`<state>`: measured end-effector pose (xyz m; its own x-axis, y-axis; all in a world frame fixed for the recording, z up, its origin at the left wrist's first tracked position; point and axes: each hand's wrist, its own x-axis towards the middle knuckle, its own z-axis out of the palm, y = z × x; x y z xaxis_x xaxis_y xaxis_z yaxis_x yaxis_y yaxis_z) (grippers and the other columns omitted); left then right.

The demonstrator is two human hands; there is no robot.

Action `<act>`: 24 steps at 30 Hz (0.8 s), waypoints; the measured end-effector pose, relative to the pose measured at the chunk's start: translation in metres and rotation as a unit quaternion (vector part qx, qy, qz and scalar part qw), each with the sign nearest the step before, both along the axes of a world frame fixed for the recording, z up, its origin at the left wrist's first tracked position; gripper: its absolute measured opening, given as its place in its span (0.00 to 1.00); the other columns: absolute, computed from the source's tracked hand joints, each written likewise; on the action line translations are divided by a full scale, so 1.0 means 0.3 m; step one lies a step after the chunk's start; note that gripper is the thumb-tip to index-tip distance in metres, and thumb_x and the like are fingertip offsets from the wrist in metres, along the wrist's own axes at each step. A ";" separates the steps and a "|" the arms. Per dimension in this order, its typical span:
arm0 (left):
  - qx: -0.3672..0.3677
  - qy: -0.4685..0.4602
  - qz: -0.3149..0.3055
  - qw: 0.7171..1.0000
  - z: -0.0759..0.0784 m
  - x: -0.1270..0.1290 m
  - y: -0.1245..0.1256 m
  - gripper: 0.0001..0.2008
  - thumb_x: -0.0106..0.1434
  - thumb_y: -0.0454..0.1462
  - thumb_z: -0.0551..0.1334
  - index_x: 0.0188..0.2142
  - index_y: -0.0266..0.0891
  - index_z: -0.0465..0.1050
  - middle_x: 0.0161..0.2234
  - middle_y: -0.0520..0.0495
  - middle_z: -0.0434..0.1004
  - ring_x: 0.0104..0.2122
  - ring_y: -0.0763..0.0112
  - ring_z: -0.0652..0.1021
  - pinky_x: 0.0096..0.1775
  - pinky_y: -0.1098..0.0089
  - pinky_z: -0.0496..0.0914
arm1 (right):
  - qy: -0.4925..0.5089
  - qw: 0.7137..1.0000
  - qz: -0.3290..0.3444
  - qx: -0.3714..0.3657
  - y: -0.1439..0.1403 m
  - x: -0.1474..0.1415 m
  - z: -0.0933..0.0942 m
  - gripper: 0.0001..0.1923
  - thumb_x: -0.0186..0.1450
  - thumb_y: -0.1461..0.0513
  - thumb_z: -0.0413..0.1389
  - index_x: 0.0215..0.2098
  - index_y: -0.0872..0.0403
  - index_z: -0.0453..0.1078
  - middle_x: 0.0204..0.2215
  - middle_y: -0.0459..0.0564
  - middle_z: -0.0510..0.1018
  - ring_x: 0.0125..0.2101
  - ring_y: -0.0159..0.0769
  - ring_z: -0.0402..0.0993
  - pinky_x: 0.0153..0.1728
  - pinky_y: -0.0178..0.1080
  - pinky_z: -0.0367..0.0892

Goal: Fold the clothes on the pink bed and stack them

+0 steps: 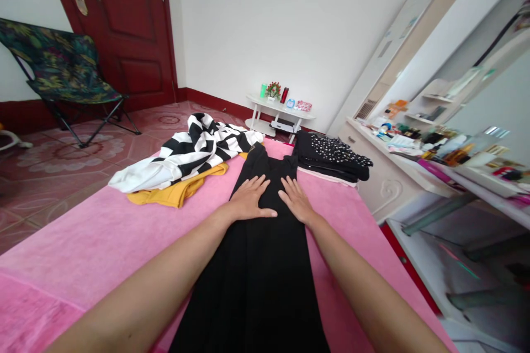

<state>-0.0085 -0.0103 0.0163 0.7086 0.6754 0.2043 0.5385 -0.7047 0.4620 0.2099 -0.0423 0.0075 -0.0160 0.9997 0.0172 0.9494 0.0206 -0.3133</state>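
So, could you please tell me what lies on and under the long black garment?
The left hand and right hand rest on the black garment. Beneath it, the pink cover shows along both sides; whatever its cloth hides cannot be seen.

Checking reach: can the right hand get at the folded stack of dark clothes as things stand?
Likely yes. The right hand rests open on the black garment; the folded stack is close, ahead to its right, with garment edge and pink cover between and nothing visibly blocking.
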 end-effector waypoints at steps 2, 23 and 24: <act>-0.014 0.011 -0.026 0.999 0.013 -0.028 -0.021 0.55 0.46 0.62 0.63 0.66 0.42 0.43 0.66 0.38 0.37 0.64 0.47 0.43 0.61 0.50 0.44 | -0.003 1.000 0.009 -0.006 -0.088 0.016 0.004 0.33 0.68 0.44 0.34 0.67 0.45 0.40 0.67 0.46 0.38 0.66 0.41 0.32 0.62 0.52 0.38; -0.185 -0.081 -0.231 0.952 0.181 -0.421 -0.429 0.19 0.60 0.29 0.54 0.45 0.51 0.76 0.52 0.51 0.73 0.57 0.59 0.66 0.59 0.56 0.55 | 0.116 0.941 0.315 0.053 -0.607 -0.077 0.138 0.15 0.67 0.57 0.49 0.51 0.41 0.69 0.54 0.46 0.72 0.57 0.41 0.62 0.61 0.53 0.49; -0.217 -0.120 -0.207 0.947 0.186 -0.409 -0.439 0.16 0.61 0.31 0.54 0.43 0.47 0.77 0.45 0.48 0.77 0.51 0.60 0.72 0.55 0.59 0.62 | 0.170 0.945 0.272 0.057 -0.600 -0.090 0.132 0.14 0.67 0.55 0.49 0.47 0.43 0.72 0.48 0.47 0.76 0.53 0.41 0.68 0.60 0.52 0.53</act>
<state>-0.1311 -0.1420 0.0720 0.8992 0.4074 0.1594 0.1015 -0.5487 0.8298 0.1829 -0.2224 0.0471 -0.5010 0.8368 0.2209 0.6336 0.5285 -0.5650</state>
